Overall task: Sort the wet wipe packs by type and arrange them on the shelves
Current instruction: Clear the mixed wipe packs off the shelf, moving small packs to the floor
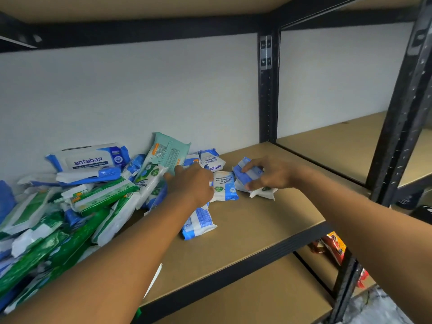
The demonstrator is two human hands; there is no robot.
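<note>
A pile of wipe packs [70,202], green and blue, fills the left of the shelf [257,230]. The left hand [191,183] lies at the pile's right edge, fingers stretched and spread, tips touching a teal pack [168,153] that leans at the far wall. Just right of that hand lies a small white-and-blue pack [224,185]. Farther right, the right hand [268,176] grips a blue pack [247,175], with its thumb on the near side and its fingers curled over the far side.

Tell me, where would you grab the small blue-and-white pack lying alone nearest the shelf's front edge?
Probably pinch the blue-and-white pack across its narrow width, by the two long edges, coming from above and the right. It lies flat on the shelf, and the left arm crosses its far end, leaving the near right side open.
</note>
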